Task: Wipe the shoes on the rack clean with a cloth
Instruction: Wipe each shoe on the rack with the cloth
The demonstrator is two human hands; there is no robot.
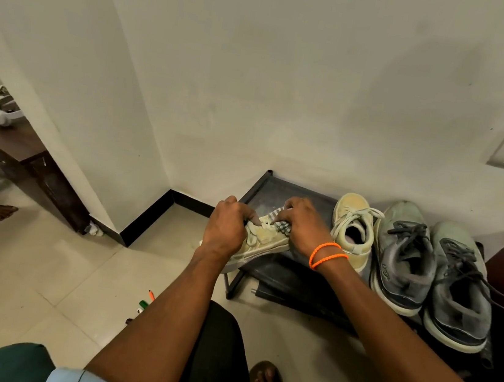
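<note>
The black rack (280,188) stands against the far wall, its left end bare, with open floor (43,259) to its left and near side. Over the rack's left edge, the left hand (228,226) grips a pale yellow shoe (265,240) while the right hand (300,226) pinches a striped cloth (277,221) against its laces. Its mate (353,228) and two grey shoes (426,271) fill the rack's right part.

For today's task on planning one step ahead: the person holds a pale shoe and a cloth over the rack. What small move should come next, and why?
Probably drag the cloth along the pale shoe towards its toe. The left hand already grips the shoe above the rack, and the right hand presses the cloth against its laces, so a wiping stroke seems the natural next move.
</note>
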